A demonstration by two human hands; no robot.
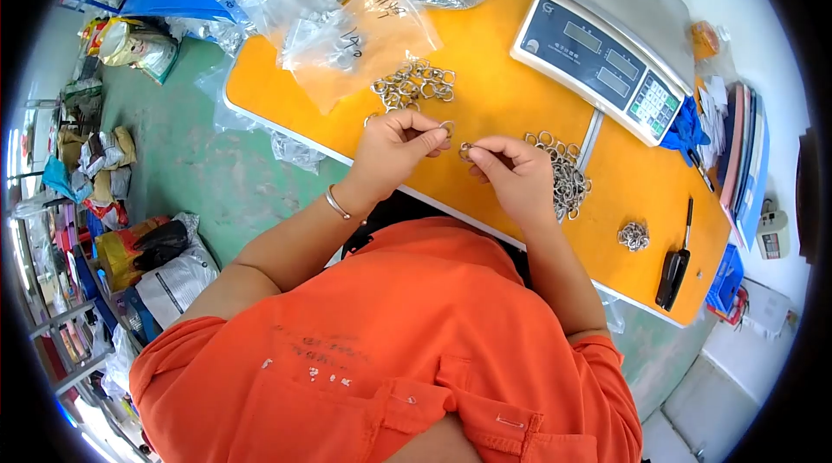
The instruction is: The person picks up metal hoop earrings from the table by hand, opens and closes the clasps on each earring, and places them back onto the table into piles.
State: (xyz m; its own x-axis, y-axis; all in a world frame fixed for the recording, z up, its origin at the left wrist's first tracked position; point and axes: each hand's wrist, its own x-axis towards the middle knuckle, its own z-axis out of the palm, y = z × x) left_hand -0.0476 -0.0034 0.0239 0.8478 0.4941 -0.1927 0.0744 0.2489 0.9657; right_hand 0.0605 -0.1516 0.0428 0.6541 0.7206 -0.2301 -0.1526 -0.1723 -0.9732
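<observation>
Room, head view: green floor (199, 116), bagged stuff (108, 151) down the left side, well away from the fingers.
Orange table: the orange table top (485, 47) is under and beyond both sets of fingers, and the person in the orange shirt (390, 333) is right up at its near edge.
Left hand: the left hand (390, 151) has thumb and fingers pinched closed on a metal ring (447, 127), which pokes out at the tips.
Right hand: the right hand (520, 172) is pinched closed too, on a small metal piece (465, 151); too tiny for me to tell the exact shape. It's near the ring, with a gap between.
Ring piles: one loose pile (412, 84) just beyond the left fingers, a chunkier heap (568, 175) beside the right hand, a little cluster (633, 236) farther right.
Scale: the digital scale (598, 47) is beyond and right of the right fingers.
Bags: clear plastic bags (364, 42) beyond the left fingers, some with handwriting.
Black tool: the long black tool (673, 277) is well right of the right fingers, past the cluster.
</observation>
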